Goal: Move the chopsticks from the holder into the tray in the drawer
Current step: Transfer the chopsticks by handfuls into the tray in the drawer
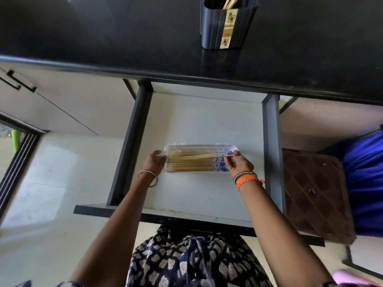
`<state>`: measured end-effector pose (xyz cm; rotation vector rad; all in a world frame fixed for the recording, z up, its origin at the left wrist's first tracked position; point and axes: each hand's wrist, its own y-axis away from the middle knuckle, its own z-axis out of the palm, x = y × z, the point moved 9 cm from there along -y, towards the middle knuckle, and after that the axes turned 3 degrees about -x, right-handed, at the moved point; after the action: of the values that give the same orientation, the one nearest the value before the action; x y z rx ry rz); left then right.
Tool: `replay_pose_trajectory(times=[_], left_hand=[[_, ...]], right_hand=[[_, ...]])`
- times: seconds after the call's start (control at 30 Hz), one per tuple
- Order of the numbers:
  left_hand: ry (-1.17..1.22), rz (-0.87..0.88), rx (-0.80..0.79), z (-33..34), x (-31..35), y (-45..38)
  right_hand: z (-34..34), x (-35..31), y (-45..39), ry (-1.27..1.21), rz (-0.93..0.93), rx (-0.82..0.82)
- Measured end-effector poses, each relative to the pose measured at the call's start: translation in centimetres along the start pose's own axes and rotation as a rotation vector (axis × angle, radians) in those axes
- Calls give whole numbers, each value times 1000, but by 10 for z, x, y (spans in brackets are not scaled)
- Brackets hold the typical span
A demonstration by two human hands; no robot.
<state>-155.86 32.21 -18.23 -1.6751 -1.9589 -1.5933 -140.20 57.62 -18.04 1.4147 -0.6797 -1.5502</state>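
Observation:
A clear plastic tray [199, 146] lies in the open white drawer [203, 121], holding several wooden chopsticks [190, 162] with blue-patterned ends pointing right. My left hand [155, 162] grips the tray's left end. At the tray's right end, my right hand [238, 163] pinches the blue tips of the top chopsticks, which lie slightly slanted over the others. On the black counter above stands a dark holder [227, 23] with a floral strip; a few chopstick ends still poke out of its top.
The black countertop [103, 34] overhangs the drawer's back. Dark drawer rails [130, 141] run along both sides. A brown wooden stool [315, 193] and blue cloth [366, 172] sit at the right. White cabinet fronts flank the drawer.

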Motion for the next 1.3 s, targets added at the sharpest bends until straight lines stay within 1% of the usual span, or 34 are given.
replay_pose_trajectory(times=[0.1, 0.23, 0.37, 0.5, 0.73, 0.83, 0.97, 1.03, 1.2, 1.27, 1.3], left_hand=[[29, -17, -40, 7, -4, -2], [-17, 45, -49, 8, -1, -2], [-26, 82, -40, 9, 3, -4], [-13, 66, -47, 13, 2, -6], [64, 42, -45, 13, 0, -8], [127, 13, -57, 14, -3, -10], [156, 3, -16, 10, -6, -10], [172, 1, 11, 8, -7, -11], [199, -23, -26, 12, -1, -14], [201, -24, 33, 3, 8, -14], [198, -28, 99, -7, 14, -12]], right_hand=[[7, 5, -9, 34, 2, 28], [24, 7, -15, 31, -51, -1], [26, 12, -15, 83, -81, 63], [22, 18, -11, 105, -74, 91], [24, 12, -9, 350, -38, 7], [31, 11, -7, 417, -33, -69], [32, 13, -3, 323, -31, -60], [42, 10, 3, 337, -26, -84], [83, -26, 24, 381, -133, -168], [102, -48, 33, 391, -205, -197], [111, -59, 36, 404, -244, -214]])
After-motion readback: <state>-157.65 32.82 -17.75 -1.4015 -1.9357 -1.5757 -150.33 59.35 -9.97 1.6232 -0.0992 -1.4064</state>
